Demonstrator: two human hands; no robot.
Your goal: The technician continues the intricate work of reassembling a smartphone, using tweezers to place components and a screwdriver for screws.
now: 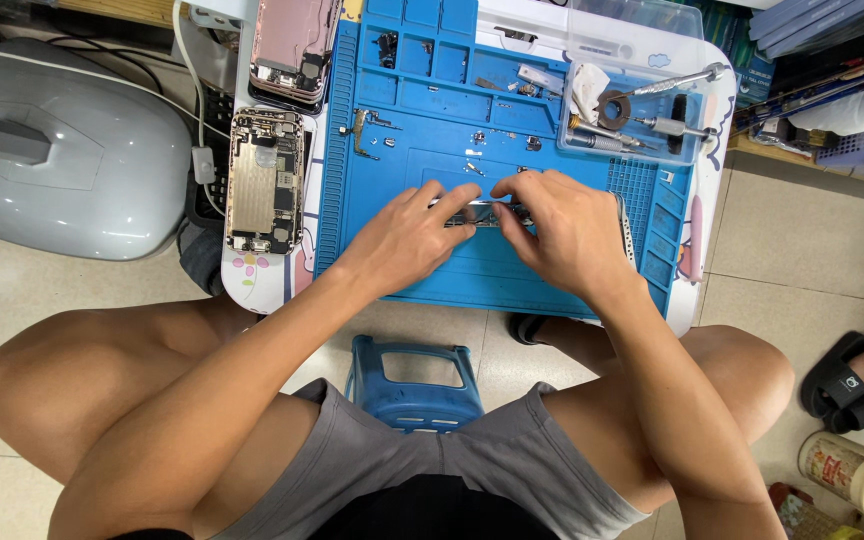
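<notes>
Head view, the only one we have. Both hands meet mid-mat over a small dark circuit board (477, 212), a slim part with a metal edge. Our left hand (407, 235) pinches its left end with curled fingers; our right hand (567, 228) closes on the right end, fingertips meeting the left ones above the part. So both hands are grasping the same piece, neither released.

Key relation: the board's long axis runs left-right, straight across between the two hands, lying on or just above the blue work mat (432, 130). We can't tell whether it's lifted or resting. Neither hand is nearer; it sits between them, touching both.

Beyond the left hand, well apart: an opened phone chassis (265, 180), and a second, pinkish one (294, 45) further out. Beyond the right hand: a clear tray (592, 55) with screwdrivers (642, 125). Loose screws and small brackets (364, 130) lie on the mat past the fingertips.

Hidden: most of the board is under fingers; any tool in the right hand is not visible. Thin silver strip (626, 235) at the right wrist, too small to identify.
</notes>
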